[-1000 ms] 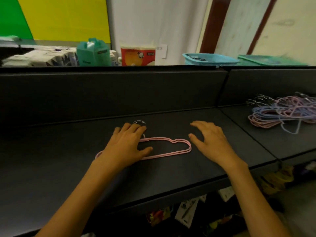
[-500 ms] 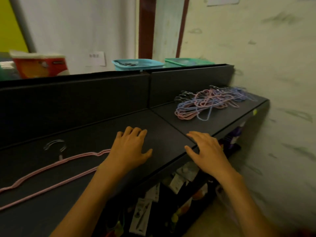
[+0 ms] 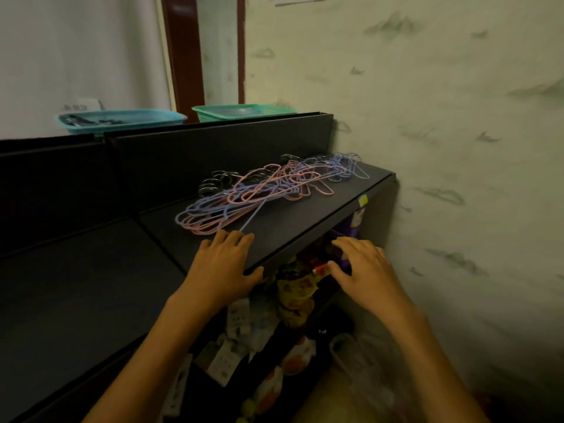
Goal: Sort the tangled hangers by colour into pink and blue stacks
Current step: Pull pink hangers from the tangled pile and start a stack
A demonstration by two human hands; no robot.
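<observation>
The tangled pile of pink and blue hangers lies on the black shelf, just beyond the left hand. Both it and the right hand are open, holding nothing. Better to lift 1 loose outer hanger, not drag the heap.

Left hand, right hand: palms down, fingers relaxed.

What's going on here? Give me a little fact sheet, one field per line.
Setting: black shelf beside a wall
Hangers: tangled pile of pink and blue hangers on the shelf
Left hand: open, flat on the shelf, fingers just short of the pile
Right hand: open, off the shelf's front edge, holding nothing
Sorting: no separate stacks in view
Behind shelf: blue tray, green tray
</observation>
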